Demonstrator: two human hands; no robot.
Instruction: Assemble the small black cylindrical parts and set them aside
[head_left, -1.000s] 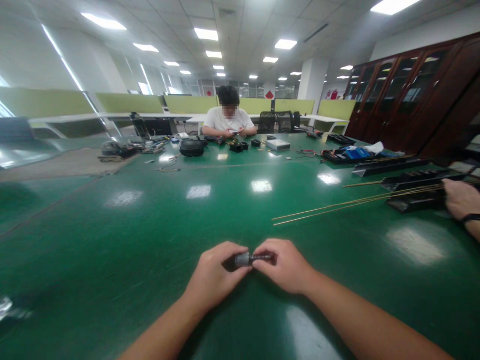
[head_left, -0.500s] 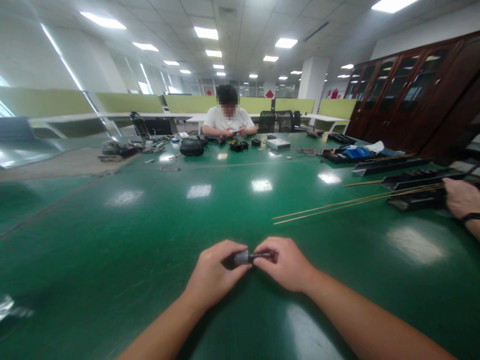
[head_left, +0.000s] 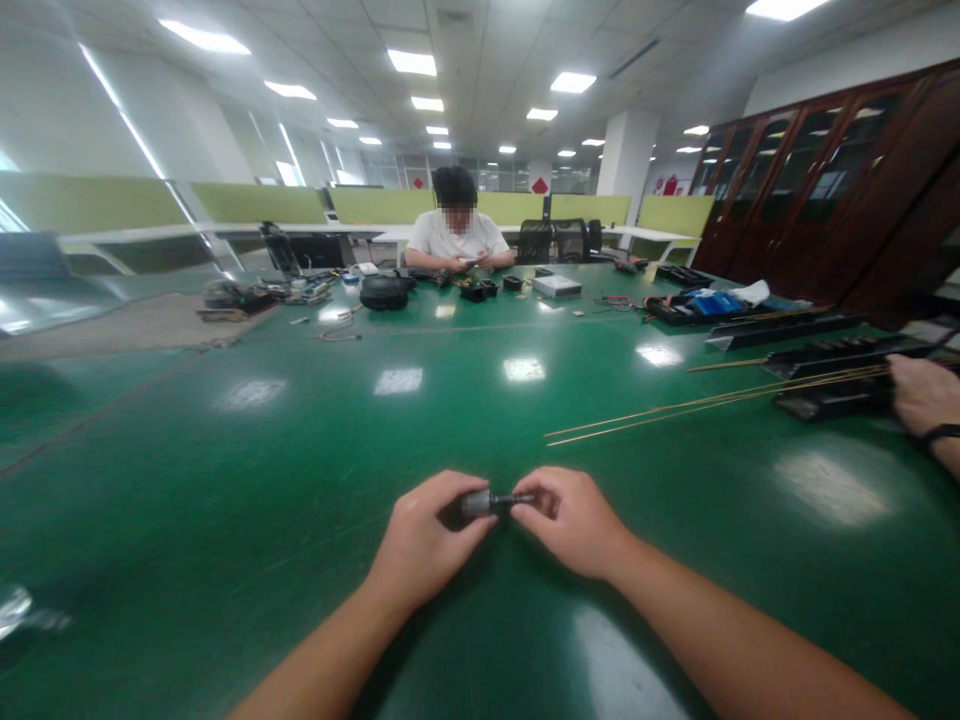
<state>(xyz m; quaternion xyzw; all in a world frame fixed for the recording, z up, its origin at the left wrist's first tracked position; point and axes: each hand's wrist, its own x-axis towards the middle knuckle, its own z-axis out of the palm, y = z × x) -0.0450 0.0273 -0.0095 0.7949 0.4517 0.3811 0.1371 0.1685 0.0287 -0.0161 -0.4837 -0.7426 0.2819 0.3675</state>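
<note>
Head view, green table [head_left: 285,480], left to right: shiny item [head_left: 13,610], at the near left edge, too blurred to identify; mat [head_left: 142,328], pale, farther back; clutter [head_left: 232,297], mixed, on and beside the mat; case [head_left: 384,292], black, rounded, toward the far side; left hand [head_left: 427,540], near edge, grip clamped on the cylinder, thumb on the near side, fingers on the far side; person [head_left: 457,240], white top, seated across the table, head bent; cylinder [head_left: 477,502], grey, lying sideways between the two hands, its left end hidden in the left hand; shaft [head_left: 504,498], dark, slim, in line with the cylinder, extending from its right end; box [head_left: 556,288], white, flat, at the far side; right hand [head_left: 574,525], grip pinched on the shaft, fingertips just beside but apart from those of the left; rods [head_left: 637,425], thin, brass-coloured, beyond the right hand; tray [head_left: 667,314], black, blue item [head_left: 716,303] in it; channels [head_left: 814,402], black; another person's hand [head_left: 919,395], beside the channels, dark band [head_left: 943,433] at the wrist.
</note>
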